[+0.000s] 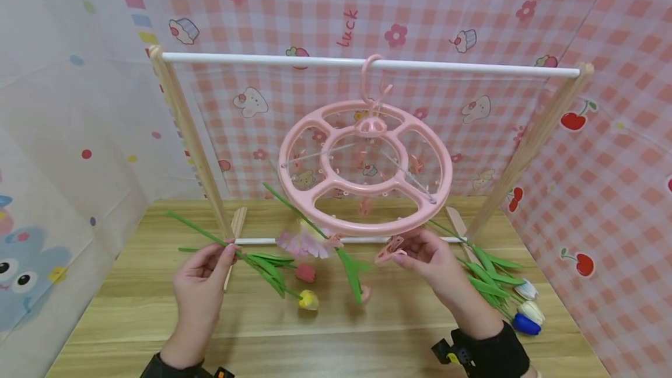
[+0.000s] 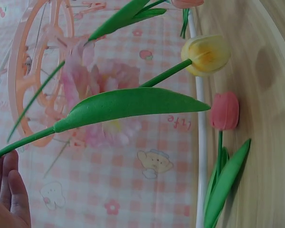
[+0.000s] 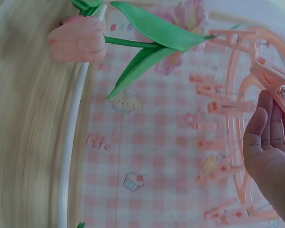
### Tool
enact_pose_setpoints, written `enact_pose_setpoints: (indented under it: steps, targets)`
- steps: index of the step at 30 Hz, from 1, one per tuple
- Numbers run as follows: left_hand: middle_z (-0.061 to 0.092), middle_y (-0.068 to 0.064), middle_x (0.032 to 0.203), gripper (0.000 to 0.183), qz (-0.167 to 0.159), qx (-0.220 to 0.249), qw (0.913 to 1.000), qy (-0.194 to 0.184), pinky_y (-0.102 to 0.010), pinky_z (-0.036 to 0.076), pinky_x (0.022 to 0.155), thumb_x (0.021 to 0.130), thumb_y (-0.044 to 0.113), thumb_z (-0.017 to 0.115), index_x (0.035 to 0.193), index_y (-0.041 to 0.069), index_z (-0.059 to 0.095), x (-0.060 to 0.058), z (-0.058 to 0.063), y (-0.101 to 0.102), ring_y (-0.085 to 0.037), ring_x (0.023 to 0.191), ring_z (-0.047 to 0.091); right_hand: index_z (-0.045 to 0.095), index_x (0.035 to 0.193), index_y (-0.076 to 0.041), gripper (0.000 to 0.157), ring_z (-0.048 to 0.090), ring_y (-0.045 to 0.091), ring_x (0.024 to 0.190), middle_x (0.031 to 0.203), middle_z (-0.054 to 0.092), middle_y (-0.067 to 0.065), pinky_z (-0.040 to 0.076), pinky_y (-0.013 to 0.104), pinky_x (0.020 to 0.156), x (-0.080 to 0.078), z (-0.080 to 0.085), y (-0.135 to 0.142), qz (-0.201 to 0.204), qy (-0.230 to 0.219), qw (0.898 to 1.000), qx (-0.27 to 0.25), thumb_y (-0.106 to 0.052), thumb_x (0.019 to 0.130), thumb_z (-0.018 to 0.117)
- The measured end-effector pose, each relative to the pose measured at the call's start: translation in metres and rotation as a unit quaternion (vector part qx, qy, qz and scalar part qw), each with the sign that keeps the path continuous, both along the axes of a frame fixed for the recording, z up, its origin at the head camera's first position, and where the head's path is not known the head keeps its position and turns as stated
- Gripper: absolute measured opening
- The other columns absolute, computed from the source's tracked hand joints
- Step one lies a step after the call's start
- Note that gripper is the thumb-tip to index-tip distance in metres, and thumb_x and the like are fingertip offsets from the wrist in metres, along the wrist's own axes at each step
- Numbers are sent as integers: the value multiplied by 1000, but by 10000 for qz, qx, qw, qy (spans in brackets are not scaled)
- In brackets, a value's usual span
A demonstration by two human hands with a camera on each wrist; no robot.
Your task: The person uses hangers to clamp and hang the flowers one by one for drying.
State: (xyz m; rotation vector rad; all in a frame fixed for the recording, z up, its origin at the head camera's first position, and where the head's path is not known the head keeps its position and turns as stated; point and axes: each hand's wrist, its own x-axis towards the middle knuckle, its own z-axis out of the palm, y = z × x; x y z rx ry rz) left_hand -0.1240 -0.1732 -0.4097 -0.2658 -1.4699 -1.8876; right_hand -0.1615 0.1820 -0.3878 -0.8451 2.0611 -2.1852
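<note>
My left hand (image 1: 202, 276) pinches the green stem of a yellow tulip (image 1: 308, 300), whose bloom points down toward the table. A round pink clip hanger (image 1: 362, 227) hangs by its hook from a white rod. At its front right, my right hand (image 1: 438, 264) holds one of its pink clips (image 3: 273, 83) between thumb and fingers; no flower shows in that clip. Beside it, a light pink tulip (image 3: 78, 40) hangs bloom-down by its stem from another clip. A pale pink-purple flower (image 1: 301, 245) hangs at the hanger's left. A rose-pink tulip (image 2: 224, 111) lies on the table beneath.
Wooden posts (image 1: 191, 139) carry the white rod (image 1: 252, 59), and a lower white bar (image 1: 257, 241) crosses near the table (image 1: 325, 343). At right lie several tulips, among them a blue one (image 1: 527, 324) and a cream one (image 1: 531, 312). Checked cloth (image 1: 325, 22) hangs behind.
</note>
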Motion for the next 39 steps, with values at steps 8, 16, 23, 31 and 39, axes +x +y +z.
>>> enact_pose_setpoints:
  steps: [8,16,23,31,39]
  targets:
    - [67,-19,82,4,-236,72,9996,119,-23,55,65,81,-20,56,84,-23,56,-1,1,11,-19,71,65,49,115,8,33,58,23,94,101,59,11,52,27,78,4,0,-16,169,-113,9998,-64,5,85,62]
    - [68,-16,84,6,-401,-24,9992,88,-23,54,67,81,-20,56,86,-22,57,-2,3,22,-19,72,65,50,114,11,34,58,24,93,100,60,14,52,29,79,5,-1,-34,-18,-16,10000,-23,4,83,64]
    - [68,-13,83,8,-529,176,9983,182,-23,55,66,80,-21,56,86,-17,60,-3,2,32,-18,72,65,51,114,10,37,58,26,94,101,60,17,52,30,81,7,-2,-49,-16,-228,9997,-83,1,82,66]
    - [68,-15,84,8,-602,159,9980,105,-24,55,66,81,-19,57,88,-20,58,-3,4,43,-18,72,66,50,115,12,40,58,24,95,101,61,12,51,31,83,9,-1,-63,1,-356,9987,-354,0,81,68]
    - [69,-12,86,6,-547,6,9985,4,-22,55,64,81,-16,59,87,-19,59,-4,6,51,-16,70,65,52,110,12,37,59,24,95,100,63,10,51,33,84,9,-2,-74,6,-429,9973,-601,1,79,69]
